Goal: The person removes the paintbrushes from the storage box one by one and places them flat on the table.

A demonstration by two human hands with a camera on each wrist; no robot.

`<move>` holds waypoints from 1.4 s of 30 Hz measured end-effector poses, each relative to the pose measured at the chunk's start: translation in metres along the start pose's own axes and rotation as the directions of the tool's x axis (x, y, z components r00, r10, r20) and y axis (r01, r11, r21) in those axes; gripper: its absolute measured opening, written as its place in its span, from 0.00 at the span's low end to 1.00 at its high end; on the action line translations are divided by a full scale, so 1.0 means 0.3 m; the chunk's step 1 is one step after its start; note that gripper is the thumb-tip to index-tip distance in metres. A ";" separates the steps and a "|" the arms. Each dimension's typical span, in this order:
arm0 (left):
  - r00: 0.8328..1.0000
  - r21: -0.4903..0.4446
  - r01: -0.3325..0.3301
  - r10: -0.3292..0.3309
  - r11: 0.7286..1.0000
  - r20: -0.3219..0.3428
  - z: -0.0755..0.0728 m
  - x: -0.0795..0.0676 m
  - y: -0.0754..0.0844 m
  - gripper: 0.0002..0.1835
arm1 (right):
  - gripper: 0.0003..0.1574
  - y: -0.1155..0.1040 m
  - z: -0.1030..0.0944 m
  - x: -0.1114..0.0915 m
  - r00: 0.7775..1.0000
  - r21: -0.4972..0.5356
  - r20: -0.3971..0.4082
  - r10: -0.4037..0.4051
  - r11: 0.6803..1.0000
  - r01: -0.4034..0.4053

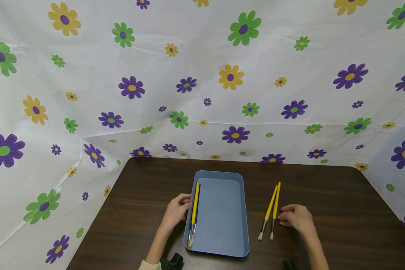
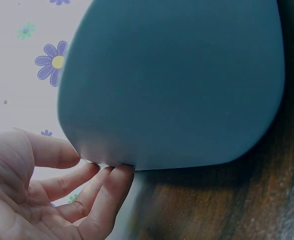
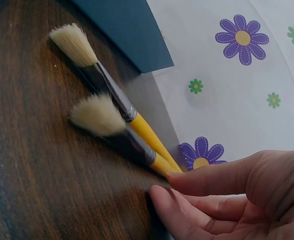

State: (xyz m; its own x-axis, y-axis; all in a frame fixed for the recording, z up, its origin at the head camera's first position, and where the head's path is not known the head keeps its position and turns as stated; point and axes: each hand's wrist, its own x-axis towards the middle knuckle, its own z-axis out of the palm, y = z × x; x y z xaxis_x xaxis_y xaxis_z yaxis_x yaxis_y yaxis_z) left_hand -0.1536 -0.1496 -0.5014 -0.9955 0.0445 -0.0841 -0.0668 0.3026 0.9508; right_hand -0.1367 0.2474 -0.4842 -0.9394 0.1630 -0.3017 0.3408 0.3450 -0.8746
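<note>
In the tray (image 1: 222, 215), hard-to-count brushes (image 1: 195, 203) lined the left edge, touched by the half-spread left grip (image 1: 176, 211); the slightly parted right grip (image 1: 298, 218) held nothing.

The counter (image 1: 341, 210) is cropped by the head view's bottom edge, the tray (image 1: 222, 217) by both wrist views' top edges — while two paintbrushes (image 3: 146, 134), seen from the right wrist, have handle ends hidden behind the right hand (image 1: 298, 218).

Between the tray (image 1: 222, 213) and the two loose paintbrushes (image 1: 270, 206) runs a strip of worktop (image 1: 255, 195) where a hand could pass. Those paintbrushes lie between the right hand (image 1: 297, 219) and the tray; the flowered cloth (image 1: 202, 112) rises behind the worktop, bounding the far side.
</note>
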 end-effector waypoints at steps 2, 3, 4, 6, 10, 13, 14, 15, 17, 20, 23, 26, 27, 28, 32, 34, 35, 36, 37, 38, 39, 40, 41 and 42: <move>1.000 0.002 0.000 0.000 1.000 0.001 0.000 -0.001 0.000 0.20 | 0.18 0.000 -0.002 -0.001 1.000 0.002 0.004 -0.007 1.000 0.007; 1.000 0.004 -0.002 0.002 1.000 0.001 0.000 -0.001 0.000 0.20 | 0.18 0.000 -0.002 -0.002 1.000 0.005 0.003 -0.004 1.000 0.004; 1.000 0.005 -0.001 0.001 1.000 0.000 0.001 -0.001 0.000 0.19 | 0.18 0.001 -0.003 -0.002 1.000 0.006 0.002 -0.002 1.000 0.002; 1.000 0.002 0.002 -0.002 1.000 -0.001 0.001 -0.001 0.000 0.19 | 0.18 0.001 -0.005 -0.003 1.000 0.004 0.004 0.001 1.000 -0.001; 1.000 -0.002 -0.003 0.003 1.000 -0.003 0.000 0.002 -0.001 0.20 | 0.18 0.001 -0.008 -0.001 1.000 -0.002 -0.006 0.001 1.000 -0.001; 1.000 -0.007 -0.002 0.002 1.000 -0.003 0.000 0.003 -0.001 0.20 | 0.18 0.000 -0.009 0.000 1.000 -0.005 -0.012 -0.010 1.000 0.010; 1.000 -0.008 -0.002 0.002 1.000 -0.002 0.000 0.002 -0.001 0.20 | 0.18 0.000 -0.010 0.000 1.000 -0.005 -0.012 -0.013 1.000 0.013; 1.000 -0.009 -0.004 0.004 1.000 -0.002 0.000 0.002 0.000 0.20 | 0.18 0.000 -0.010 0.000 1.000 -0.003 -0.011 -0.017 1.000 0.017; 1.000 -0.011 0.004 -0.004 1.000 -0.003 0.001 0.001 0.001 0.20 | 0.19 0.000 -0.011 -0.001 1.000 0.003 -0.009 -0.019 1.000 0.019; 1.000 -0.006 -0.002 0.002 1.000 -0.001 0.000 -0.001 0.001 0.20 | 0.19 -0.003 -0.013 -0.001 1.000 0.019 -0.005 -0.017 1.000 0.017; 1.000 -0.001 -0.001 0.001 1.000 0.000 0.000 -0.002 0.000 0.20 | 0.20 -0.006 -0.013 -0.002 1.000 0.030 -0.002 -0.013 0.999 0.013; 1.000 0.001 0.001 -0.001 1.000 0.001 -0.001 -0.003 0.000 0.20 | 0.21 -0.008 -0.013 -0.002 1.000 0.033 0.002 -0.012 0.999 0.012; 1.000 0.001 0.002 -0.002 1.000 0.001 -0.001 -0.003 0.000 0.20 | 0.21 -0.008 -0.013 -0.002 1.000 0.033 0.003 -0.013 0.999 0.013; 1.000 0.000 0.003 -0.003 1.000 0.001 -0.001 -0.003 0.000 0.20 | 0.20 -0.008 -0.014 -0.003 1.000 0.032 0.005 -0.014 0.999 0.014; 1.000 -0.005 0.008 -0.008 1.000 0.001 0.000 -0.002 -0.002 0.20 | 0.20 -0.006 -0.016 -0.002 1.000 0.035 0.010 -0.017 0.999 0.017; 1.000 -0.009 0.010 -0.010 1.000 0.002 0.001 -0.001 -0.002 0.20 | 0.20 -0.005 -0.017 -0.003 1.000 0.037 0.012 -0.023 0.999 0.023; 1.000 -0.011 0.011 -0.011 1.000 0.003 0.001 -0.001 -0.002 0.20 | 0.20 -0.005 -0.017 -0.003 1.000 0.042 0.011 -0.023 0.999 0.022; 1.000 -0.013 0.012 -0.012 1.000 0.003 0.001 -0.001 -0.003 0.20 | 0.20 -0.005 -0.017 -0.003 1.000 0.044 0.012 -0.024 0.999 0.023; 1.000 -0.013 0.013 -0.013 1.000 0.004 0.001 -0.001 -0.003 0.20 | 0.20 -0.005 -0.017 -0.003 1.000 0.047 0.012 -0.024 0.999 0.023; 1.000 -0.013 0.012 -0.012 1.000 0.004 0.001 -0.001 -0.003 0.20 | 0.20 -0.006 -0.018 -0.003 1.000 0.051 0.017 -0.027 0.998 0.026; 1.000 -0.011 0.012 -0.012 1.000 0.004 0.001 -0.001 -0.003 0.20 | 0.20 -0.005 -0.017 -0.003 1.000 0.055 0.015 -0.023 0.998 0.022; 1.000 -0.009 0.011 -0.011 1.000 0.004 0.000 -0.001 -0.002 0.20 | 0.21 -0.005 -0.017 -0.002 1.000 0.059 0.016 -0.021 0.998 0.020; 1.000 -0.007 0.012 -0.011 1.000 0.004 0.000 -0.001 -0.003 0.20 | 0.21 -0.006 -0.017 -0.001 1.000 0.064 0.019 -0.022 0.998 0.020; 1.000 -0.007 0.009 -0.009 1.000 0.004 0.000 -0.001 -0.002 0.20 | 0.21 -0.006 -0.017 0.001 0.999 0.067 0.024 -0.024 0.998 0.022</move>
State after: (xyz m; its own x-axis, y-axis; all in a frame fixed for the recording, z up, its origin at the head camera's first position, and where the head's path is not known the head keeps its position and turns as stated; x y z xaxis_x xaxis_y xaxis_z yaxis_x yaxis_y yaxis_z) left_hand -0.1533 -0.1498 -0.5021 -0.9946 0.0451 -0.0938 -0.0764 0.2964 0.9520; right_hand -0.1373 0.2516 -0.4806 -0.9478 0.1328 -0.2899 0.3167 0.2862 -0.9043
